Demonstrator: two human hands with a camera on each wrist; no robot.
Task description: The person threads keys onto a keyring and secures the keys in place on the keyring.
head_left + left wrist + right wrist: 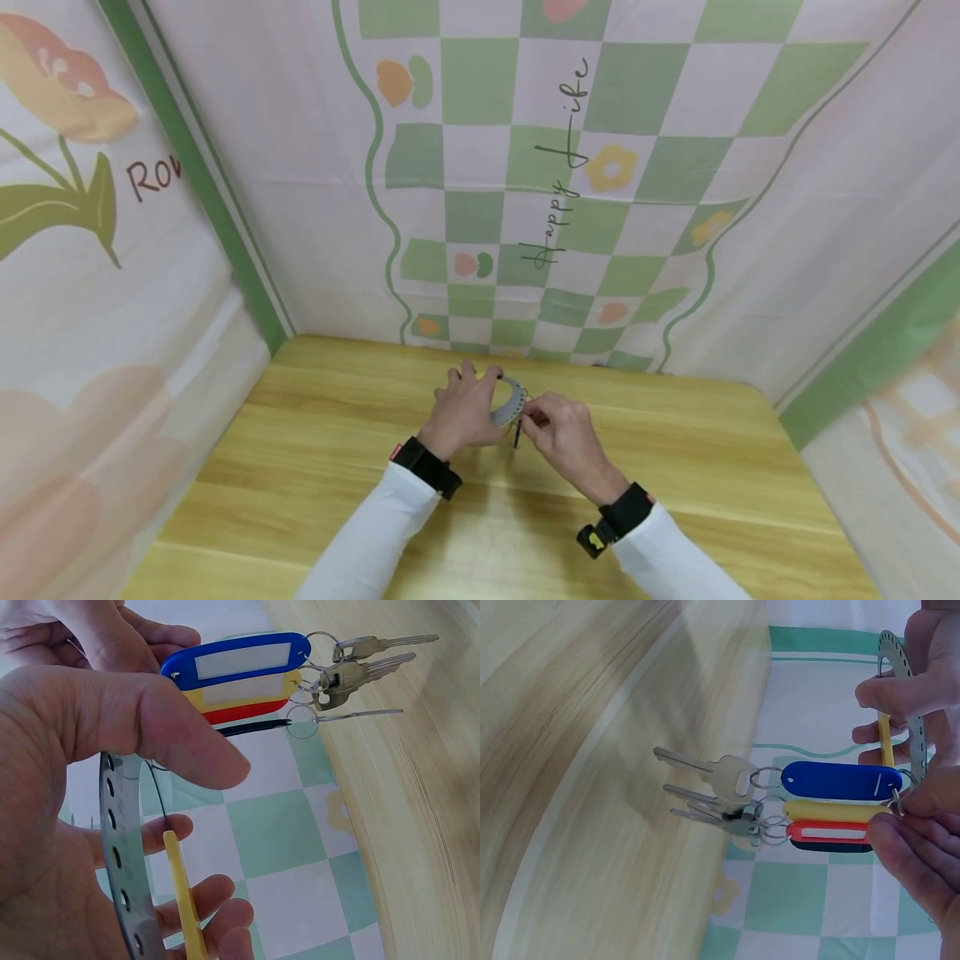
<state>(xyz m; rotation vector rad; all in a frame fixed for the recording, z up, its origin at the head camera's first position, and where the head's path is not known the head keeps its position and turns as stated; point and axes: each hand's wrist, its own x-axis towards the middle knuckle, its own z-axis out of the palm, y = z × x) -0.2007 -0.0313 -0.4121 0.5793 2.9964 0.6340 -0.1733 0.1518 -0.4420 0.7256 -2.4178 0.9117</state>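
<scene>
My left hand (465,408) grips a grey metal curved plate (512,406) with a row of small holes along its edge. In the left wrist view, a narrow yellow piece (180,885) hangs on a thin wire beside the plate. My right hand (566,433) is close against the plate's holed edge, its thumb and fingertips pinching a small metal ring (897,801) at the ends of several key tags. A blue tag (840,780), a yellow tag (832,811), a red tag (829,833) and a black tag (832,847) are bunched together, with metal keys (731,780) on split rings.
Both hands work above a wooden table (300,483), toward its far edge. Behind it hangs a green and white checked cloth (480,167), with printed fabric (67,333) on the left side. Black straps with small cameras (427,468) sit on both wrists.
</scene>
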